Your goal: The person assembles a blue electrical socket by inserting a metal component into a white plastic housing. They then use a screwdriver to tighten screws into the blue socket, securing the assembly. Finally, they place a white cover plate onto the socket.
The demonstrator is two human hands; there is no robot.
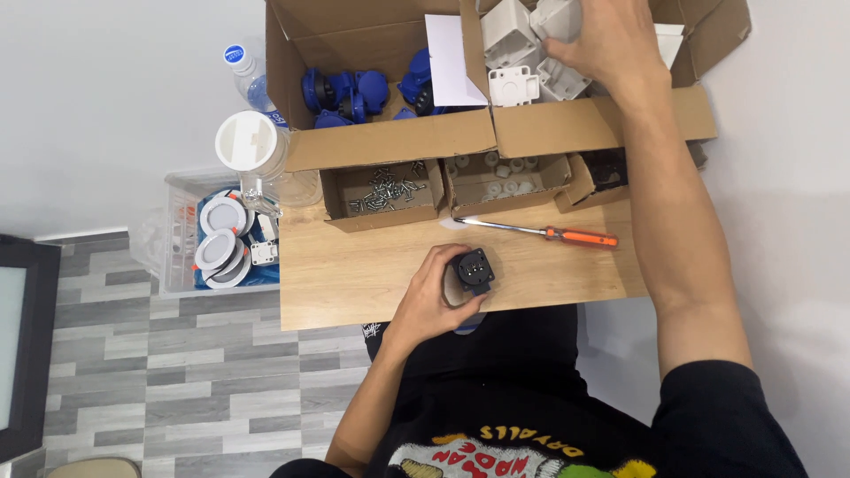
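My left hand (431, 296) grips a small black socket insert (472, 269) with a blue part under it, held at the near edge of the wooden table (354, 274). My right hand (606, 40) reaches far into the big cardboard box (531, 128) and closes on a grey plastic housing (553, 22) among several grey housings (513, 62). The box's left half holds blue socket parts (354, 88). An orange-handled screwdriver (540, 232) lies on the table between the two hands.
Small open cartons sit against the big box: one with screws (385, 190), one with small white pieces (505, 177), one dark inside (602, 173). A white-lidded jar (252, 142) and a water bottle (243, 71) stand at the left. A clear bin (177, 239) of round white fittings sits on the floor.
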